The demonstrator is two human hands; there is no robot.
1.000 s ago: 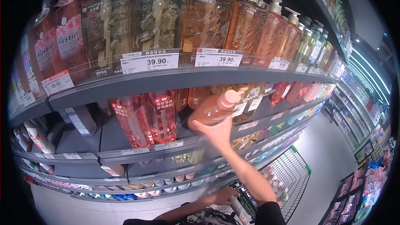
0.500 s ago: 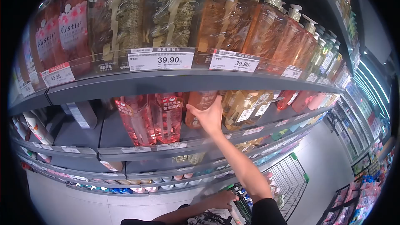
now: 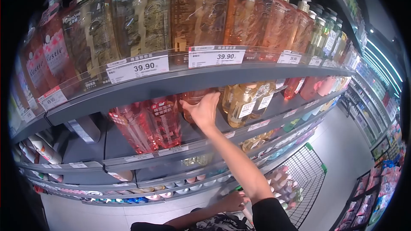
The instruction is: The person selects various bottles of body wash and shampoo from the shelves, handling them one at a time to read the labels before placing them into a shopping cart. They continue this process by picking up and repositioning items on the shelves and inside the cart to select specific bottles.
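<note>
My right hand (image 3: 203, 109) reaches under the upper shelf, its thumb and fingers wrapped round the sides of an amber bottle (image 3: 199, 97). The shelf edge hides the bottle's top. Left of it stand two clear red bottles, one of them (image 3: 166, 124) with a dark red label. To its right are gold bottles (image 3: 242, 107) with white stickers. Low in the view, my left hand (image 3: 234, 201) is closed near the shopping cart (image 3: 316, 184); what its fingers hold is hidden.
Large pump bottles (image 3: 199, 17) line the upper shelf (image 3: 180, 81) behind a clear lip with price tags (image 3: 217, 56). Pastel bottles (image 3: 284, 186) lie in the cart. Lower shelves hold more bottles. A dark rack of packets (image 3: 364, 205) stands across the aisle floor (image 3: 338, 145).
My view has shifted to the right along the shelf, so most things appear further left. My right hand stays round the amber bottle. More of the cart's contents now show.
</note>
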